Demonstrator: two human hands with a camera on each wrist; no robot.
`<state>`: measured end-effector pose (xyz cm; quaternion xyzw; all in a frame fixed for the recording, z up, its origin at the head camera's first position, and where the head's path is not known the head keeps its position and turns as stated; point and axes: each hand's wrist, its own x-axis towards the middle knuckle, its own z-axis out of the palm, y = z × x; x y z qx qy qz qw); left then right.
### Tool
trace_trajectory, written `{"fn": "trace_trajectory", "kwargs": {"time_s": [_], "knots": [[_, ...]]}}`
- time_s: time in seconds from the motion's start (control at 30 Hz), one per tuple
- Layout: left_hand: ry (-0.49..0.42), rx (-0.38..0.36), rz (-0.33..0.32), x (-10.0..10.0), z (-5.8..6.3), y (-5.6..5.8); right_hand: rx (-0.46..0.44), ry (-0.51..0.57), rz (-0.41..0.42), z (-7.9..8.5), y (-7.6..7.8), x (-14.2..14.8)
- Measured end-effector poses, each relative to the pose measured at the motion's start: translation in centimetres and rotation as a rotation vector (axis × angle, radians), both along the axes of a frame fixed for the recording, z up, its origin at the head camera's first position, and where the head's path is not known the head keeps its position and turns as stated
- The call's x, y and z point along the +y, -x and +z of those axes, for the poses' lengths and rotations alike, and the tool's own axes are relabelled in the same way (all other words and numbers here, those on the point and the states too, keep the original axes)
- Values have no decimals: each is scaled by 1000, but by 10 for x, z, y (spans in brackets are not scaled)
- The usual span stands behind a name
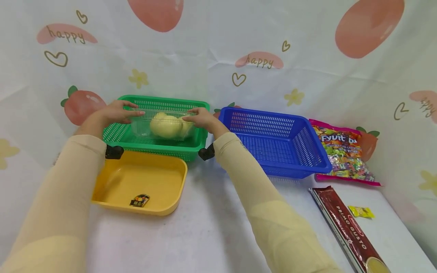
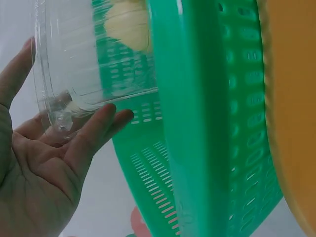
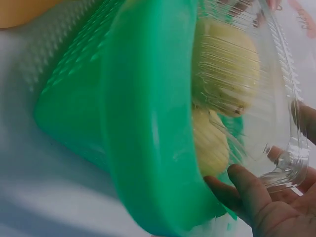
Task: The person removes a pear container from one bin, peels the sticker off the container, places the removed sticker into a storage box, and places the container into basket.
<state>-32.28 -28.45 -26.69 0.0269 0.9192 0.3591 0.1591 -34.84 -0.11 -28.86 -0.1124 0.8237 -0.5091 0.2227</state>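
Note:
A clear plastic box (image 1: 140,127) with several pale yellow, round pieces of produce (image 1: 167,126) is held in the green basket (image 1: 155,147), its upper rim near the basket's top. My left hand (image 1: 117,112) grips the box's left end; in the left wrist view its thumb is on one side of the rim and its fingers (image 2: 94,131) on the other. At the right end, my right hand (image 1: 205,120) holds the corner. The right wrist view shows its fingertips (image 3: 242,180) against the clear wall, close by the basket's rim.
A yellow tray (image 1: 150,170) with a small dark packet (image 1: 139,200) stands in front of the green basket. To the right are a blue basket (image 1: 273,167), a candy bag (image 1: 343,153), a long dark red package (image 1: 349,231) and a small yellow packet (image 1: 362,212). A printed cloth (image 1: 191,49) hangs behind.

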Motion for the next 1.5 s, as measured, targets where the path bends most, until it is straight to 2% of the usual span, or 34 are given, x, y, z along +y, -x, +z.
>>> {"fn": "trace_trajectory", "kwargs": {"time_s": [0.17,0.3,0.53,0.7,0.9,1.1,1.33,1.5], "knots": [[-17,-22,-12,3,-3,0,20,-50,6,0,-2,-1],[43,-16,-43,5,-4,-3,47,-120,8,-1,-5,-2],[140,3,-58,4,-8,-5,233,-281,54,-6,-5,-9],[171,-40,-76,3,-14,-7,228,-335,69,-12,-5,-12],[145,-99,-56,3,-16,-11,173,-306,65,-15,-9,-13],[135,-112,-79,5,-17,-12,163,-258,66,-16,-9,-10],[125,-125,-123,16,-22,-18,161,-269,171,-14,-12,-3],[97,-93,-130,21,-23,-26,203,-224,242,-8,-18,12]]}}
